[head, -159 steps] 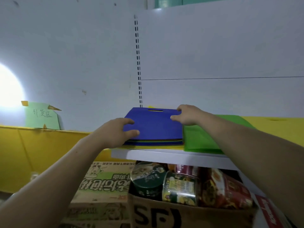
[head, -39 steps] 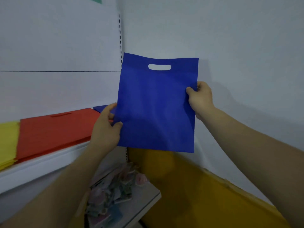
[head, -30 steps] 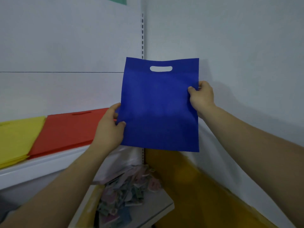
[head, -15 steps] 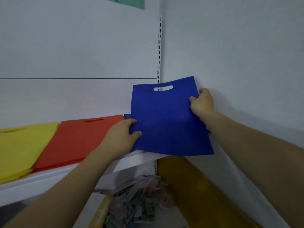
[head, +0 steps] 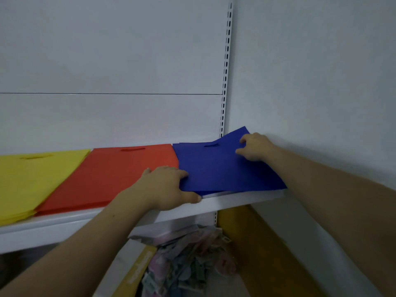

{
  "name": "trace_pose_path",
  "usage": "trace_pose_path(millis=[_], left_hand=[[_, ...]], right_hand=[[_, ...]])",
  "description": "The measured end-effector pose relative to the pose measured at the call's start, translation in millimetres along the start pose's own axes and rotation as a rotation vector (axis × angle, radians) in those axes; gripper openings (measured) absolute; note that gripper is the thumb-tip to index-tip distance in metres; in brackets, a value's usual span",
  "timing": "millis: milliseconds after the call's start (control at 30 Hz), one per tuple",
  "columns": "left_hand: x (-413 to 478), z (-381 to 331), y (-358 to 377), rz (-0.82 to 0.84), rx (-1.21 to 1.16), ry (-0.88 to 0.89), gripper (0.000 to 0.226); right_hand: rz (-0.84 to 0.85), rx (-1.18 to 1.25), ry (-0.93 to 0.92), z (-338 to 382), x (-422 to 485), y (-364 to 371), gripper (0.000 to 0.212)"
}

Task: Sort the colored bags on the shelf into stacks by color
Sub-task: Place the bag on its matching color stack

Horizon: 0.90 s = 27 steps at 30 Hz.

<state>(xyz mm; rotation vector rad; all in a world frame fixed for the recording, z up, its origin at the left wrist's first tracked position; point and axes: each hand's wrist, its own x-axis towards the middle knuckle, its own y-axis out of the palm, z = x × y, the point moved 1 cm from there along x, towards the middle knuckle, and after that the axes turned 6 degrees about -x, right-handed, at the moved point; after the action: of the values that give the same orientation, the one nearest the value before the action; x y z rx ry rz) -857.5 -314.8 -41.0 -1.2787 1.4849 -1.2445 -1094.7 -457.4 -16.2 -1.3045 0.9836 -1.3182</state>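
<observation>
Laid at the right end of the shelf, beside the red stack: a blue bag, likely light, limp and slippery. Pinched at the near left corner by the left hand. Touched from above by the bent-fingered right hand, grip unclear. Best held by opposite edges.

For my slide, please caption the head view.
Left hand and right hand hold a blue bag on the shelf, beside red stack and yellow stack.

One white metal shelf carries three piles of flat fabric bags with cut-out handles: one yellow pile, one red pile, one blue pile. Bags per pile are hard to count; the blue shows one top blue bag over, seemingly, at least one more.
</observation>
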Motion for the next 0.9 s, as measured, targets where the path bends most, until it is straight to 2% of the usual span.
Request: trace_pose_path(millis=[167, 233, 400, 567, 900], left_hand=[[-0.1, -4.1, 3.1, 0.002, 0.039, -0.005, 0.084], [-1.5, -6.3, 4.5, -0.027, 0.042, 0.004, 0.083], [-5.6, -11.4, 9.4, -0.068, 0.061, 0.014, 0.088], [-4.5, -18.0, 9.4, -0.103, 0.057, 0.012, 0.071], [-6.5, -19.8, 7.7, -0.081, -0.012, -0.018, 0.081]], right_hand=[[0.275, -0.042, -0.065, 6.6, -2.2, 5.7, 0.059], [0.311, -0.03, -0.082, 8.1, -0.7, 8.0, 0.063], [0.32, -0.006, -0.13, 10.5, 5.6, 17.6, 0.062], [0.303, -0.001, -0.105, 10.4, 10.9, 23.5, 0.063], [0.256, 0.029, -0.133, 9.8, 9.7, 21.5, 0.068]])
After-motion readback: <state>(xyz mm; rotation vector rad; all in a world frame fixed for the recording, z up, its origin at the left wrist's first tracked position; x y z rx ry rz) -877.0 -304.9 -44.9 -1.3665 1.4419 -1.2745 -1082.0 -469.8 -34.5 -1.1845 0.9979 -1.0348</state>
